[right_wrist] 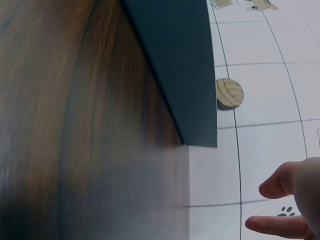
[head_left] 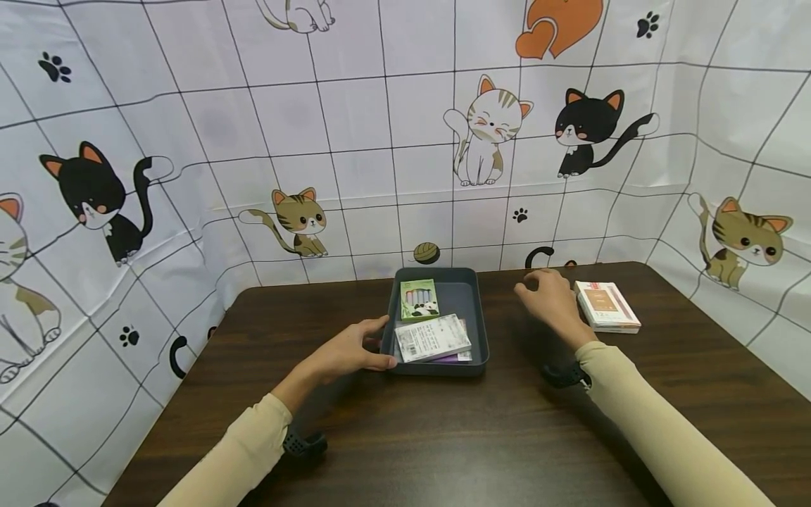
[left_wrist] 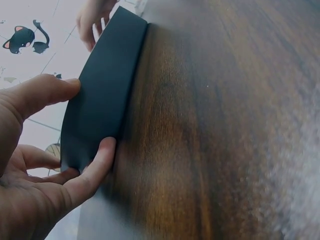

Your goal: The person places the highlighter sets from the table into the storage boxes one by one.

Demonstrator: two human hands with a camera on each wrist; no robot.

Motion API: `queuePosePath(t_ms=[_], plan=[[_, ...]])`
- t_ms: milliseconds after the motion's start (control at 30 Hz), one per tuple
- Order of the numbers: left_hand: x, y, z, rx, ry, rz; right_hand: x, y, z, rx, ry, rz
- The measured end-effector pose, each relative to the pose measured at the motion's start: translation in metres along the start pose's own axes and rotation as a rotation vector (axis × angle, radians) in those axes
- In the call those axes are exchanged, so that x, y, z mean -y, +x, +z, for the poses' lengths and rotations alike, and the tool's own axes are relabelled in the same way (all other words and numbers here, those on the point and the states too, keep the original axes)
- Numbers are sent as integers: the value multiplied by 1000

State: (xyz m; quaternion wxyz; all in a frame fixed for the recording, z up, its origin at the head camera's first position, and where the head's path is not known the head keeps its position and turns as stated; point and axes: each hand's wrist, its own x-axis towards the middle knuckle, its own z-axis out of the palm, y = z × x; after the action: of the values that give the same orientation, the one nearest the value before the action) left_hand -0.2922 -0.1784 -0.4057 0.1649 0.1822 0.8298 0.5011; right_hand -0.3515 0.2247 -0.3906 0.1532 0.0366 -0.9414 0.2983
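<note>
A dark grey rectangular tray (head_left: pixel 483 338) sits at the middle of the table. My left hand (head_left: pixel 345 348) holds its near left corner, with the thumb and fingers against the walls. The tray (left_wrist: pixel 107 75) stands on the tabletop in the left wrist view. Inside it lie a green box (head_left: pixel 419 299) with a panda picture and coloured sticks, and a white printed box (head_left: pixel 434 338) with a barcode, tilted over a partly hidden purple item. My right hand (head_left: pixel 550 299) hovers between the tray and a box stack, its thumb and forefinger (right_wrist: pixel 277 225) apart with nothing between them.
A small stack of flat white boxes (head_left: pixel 607 307), the top one with an orange panel, stands at the right rear of the dark wooden table (head_left: pixel 431 436). A white cloth (head_left: pixel 355 105) printed with cats and grid lines hangs behind and at both sides.
</note>
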Motion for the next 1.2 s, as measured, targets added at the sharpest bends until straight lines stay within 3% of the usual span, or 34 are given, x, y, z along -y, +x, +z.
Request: queuePosePath(t_ms=[733, 1200], plan=[[2, 1, 0, -10, 17, -10, -44, -9, -31, -73, -96, 35], [0, 0, 1, 0, 27, 8, -86, -13, -67, 7, -108, 142]])
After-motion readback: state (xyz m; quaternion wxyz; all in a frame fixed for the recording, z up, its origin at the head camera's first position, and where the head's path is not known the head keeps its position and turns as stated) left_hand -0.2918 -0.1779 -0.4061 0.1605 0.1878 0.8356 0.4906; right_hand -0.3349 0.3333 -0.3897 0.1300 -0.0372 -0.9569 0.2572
